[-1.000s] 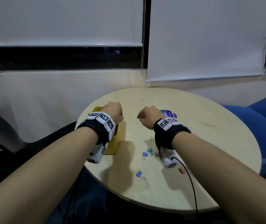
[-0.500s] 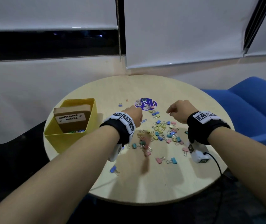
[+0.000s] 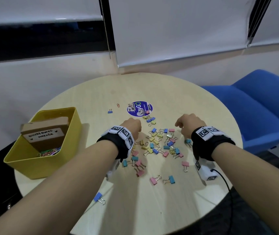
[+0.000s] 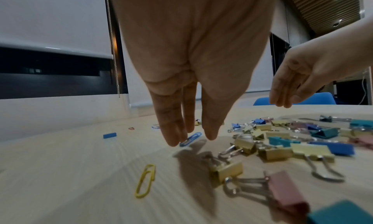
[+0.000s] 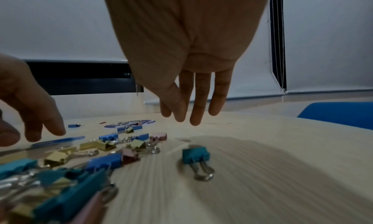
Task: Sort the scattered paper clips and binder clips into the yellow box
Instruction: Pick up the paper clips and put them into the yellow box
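Several coloured binder clips (image 3: 159,143) lie scattered mid-table. My left hand (image 3: 132,126) hangs at the pile's left edge. In the left wrist view its fingers (image 4: 171,131) point straight down, their tips at a blue paper clip (image 4: 190,138) on the table. A yellow paper clip (image 4: 145,181) lies nearer the wrist. My right hand (image 3: 188,123) hovers over the pile's right edge with straight fingers (image 5: 199,109) and holds nothing. A teal binder clip (image 5: 195,155) lies below it. The yellow box (image 3: 42,165) stands at the table's left and holds paper clips (image 3: 50,151).
A cardboard box (image 3: 45,133) labelled for whiteboard markers leans inside the yellow box. A round purple sticker (image 3: 139,108), a red paper clip (image 3: 118,105) and a lone blue binder clip (image 3: 110,111) lie farther back. Another blue clip (image 3: 99,197) is near the front edge. A blue chair (image 3: 254,107) stands at the right.
A second ago both hands were raised together next to the yellow box. They have since moved to the clip pile and spread apart, and the head view has tilted down.
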A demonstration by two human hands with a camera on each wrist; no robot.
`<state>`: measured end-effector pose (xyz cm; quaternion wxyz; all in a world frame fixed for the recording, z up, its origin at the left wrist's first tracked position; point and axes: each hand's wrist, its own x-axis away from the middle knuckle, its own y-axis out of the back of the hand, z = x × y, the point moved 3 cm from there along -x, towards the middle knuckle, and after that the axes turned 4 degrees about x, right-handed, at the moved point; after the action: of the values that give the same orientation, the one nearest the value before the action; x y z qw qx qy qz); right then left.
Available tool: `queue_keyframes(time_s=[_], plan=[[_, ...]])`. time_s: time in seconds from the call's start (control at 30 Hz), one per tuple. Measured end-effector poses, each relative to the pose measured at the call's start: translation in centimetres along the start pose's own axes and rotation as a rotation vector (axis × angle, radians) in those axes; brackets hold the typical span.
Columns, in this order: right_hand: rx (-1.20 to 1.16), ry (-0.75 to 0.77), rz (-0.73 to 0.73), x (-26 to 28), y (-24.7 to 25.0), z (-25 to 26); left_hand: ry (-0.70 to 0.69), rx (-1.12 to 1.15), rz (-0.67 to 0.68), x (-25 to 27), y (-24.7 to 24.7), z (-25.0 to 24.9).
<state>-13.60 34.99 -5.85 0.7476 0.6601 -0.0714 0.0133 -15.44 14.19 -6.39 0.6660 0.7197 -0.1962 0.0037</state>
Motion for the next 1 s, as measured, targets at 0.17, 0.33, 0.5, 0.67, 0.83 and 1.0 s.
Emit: queue_keyframes(time_s=[0.17,0.33,0.5,0.67,0.83,1.0], plan=[[0.033,-0.001,0.042,-1.8,-1.1,0.5,0.023,-0.003,-0.022,-1.0,-0.3,0.4],[0.046,0.008,0.059,-3.2,-1.6,1.2,0.046,0.029,-0.037,-2.1,-0.2,1.2],[0.048,0.012,0.079,-4.1,-1.6,1.9,0.091,0.077,-0.032,-2.6,-0.2,2.0],[0.071,0.027,0.074,-4.4,-1.3,2.8,0.104,0.123,0.002,-3.0,-0.3,2.2],[0.073,0.098,0.067,-4.9,0.3,5.3,0.139,0.06,-0.022,-3.1,0.4,3.7],[0.109,0.209,0.098,-6.5,0.9,10.1,0.222,0.062,-0.1,-3.0,1.5,6.7]])
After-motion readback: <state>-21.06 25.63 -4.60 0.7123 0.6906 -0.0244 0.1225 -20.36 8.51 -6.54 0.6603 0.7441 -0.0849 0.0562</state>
